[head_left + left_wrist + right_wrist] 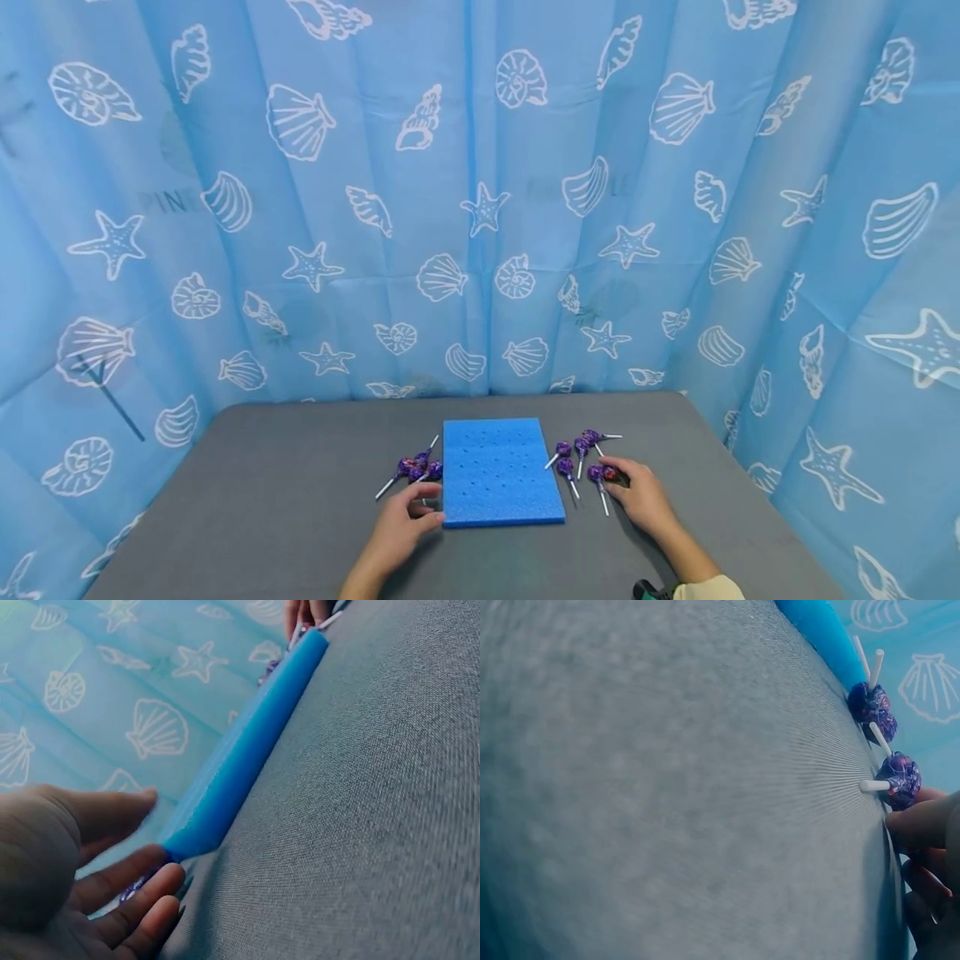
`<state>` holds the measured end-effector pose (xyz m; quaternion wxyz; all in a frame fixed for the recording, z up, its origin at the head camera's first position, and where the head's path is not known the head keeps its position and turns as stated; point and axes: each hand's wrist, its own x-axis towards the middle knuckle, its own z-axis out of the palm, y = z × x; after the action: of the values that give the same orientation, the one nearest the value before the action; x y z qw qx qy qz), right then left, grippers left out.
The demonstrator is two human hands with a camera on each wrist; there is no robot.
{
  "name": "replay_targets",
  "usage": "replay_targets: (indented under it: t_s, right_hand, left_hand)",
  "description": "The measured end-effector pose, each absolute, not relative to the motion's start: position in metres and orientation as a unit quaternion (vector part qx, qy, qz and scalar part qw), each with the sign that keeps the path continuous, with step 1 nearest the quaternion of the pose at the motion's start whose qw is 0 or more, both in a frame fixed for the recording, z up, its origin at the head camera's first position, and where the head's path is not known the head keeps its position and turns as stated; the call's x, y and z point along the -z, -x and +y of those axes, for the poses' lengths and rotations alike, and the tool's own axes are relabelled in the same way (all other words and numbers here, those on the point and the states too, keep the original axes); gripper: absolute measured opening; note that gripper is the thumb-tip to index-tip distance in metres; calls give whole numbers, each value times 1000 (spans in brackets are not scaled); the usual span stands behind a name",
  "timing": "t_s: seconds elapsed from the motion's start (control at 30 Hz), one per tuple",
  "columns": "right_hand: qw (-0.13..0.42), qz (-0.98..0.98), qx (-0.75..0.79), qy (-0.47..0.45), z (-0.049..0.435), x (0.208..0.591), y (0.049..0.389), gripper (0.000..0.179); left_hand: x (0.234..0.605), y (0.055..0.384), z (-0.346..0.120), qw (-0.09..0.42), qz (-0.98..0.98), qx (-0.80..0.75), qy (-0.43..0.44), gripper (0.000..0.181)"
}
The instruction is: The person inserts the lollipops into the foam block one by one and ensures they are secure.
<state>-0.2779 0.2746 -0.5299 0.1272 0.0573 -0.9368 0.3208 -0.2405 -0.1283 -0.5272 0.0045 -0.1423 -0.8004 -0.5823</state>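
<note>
Blue block (498,479): flat on the grey table (300,475), near the middle, with rows of small holes in its top face; the lollipops all lie off it, on either side.
Left hand (399,523): at the block's near left corner, thumb and fingers spread apart and clamped on nothing; a fingertip meets the block's edge in the left wrist view.
Left lollipops (417,472): a small bunch in purple wrappers just beyond the left hand, close against the block's left side, white sticks pointing different ways.
Right hand (643,500): right of the block, low over the table, thumb and forefinger on either side of a reddish lollipop (610,473); the other fingers are curled in the right wrist view.
Right fingers' hold: mostly hidden from the wrist camera, so I cannot tell whether they are clamped on that lollipop or only placed around it.
Right lollipops (596,473): five purple ones scattered between the block and the right hand; the nearest to the hand lies just beside the reddish one, and another has its stick end at the block's right edge.
Right sleeve (708,588): pale yellow, with something dark and green at the wrist.
Curtain (483,333): light blue, printed with white shells and starfish, hanging behind the table.
</note>
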Motion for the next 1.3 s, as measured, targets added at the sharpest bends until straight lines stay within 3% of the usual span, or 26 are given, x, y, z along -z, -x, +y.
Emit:
replay_targets:
  t_s: [0.4,0.87,1.07,1.3]
  right_hand:
    - [123,-941,-310,-60,275,527,280,34]
    - [59,-935,-337,-89,283,506,295,27]
    - [13,-932,-335,-141,286,487,302,21]
    - [-1,-928,-334,-164,280,466,306,19]
  left_hand:
    - [528,241,-118,40,-848,518,103,37]
    - [531,237,-114,72,-865,489,91,35]
    - [532,237,-115,72,-855,505,92,35]
    - [530,238,-116,54,-849,520,75,36]
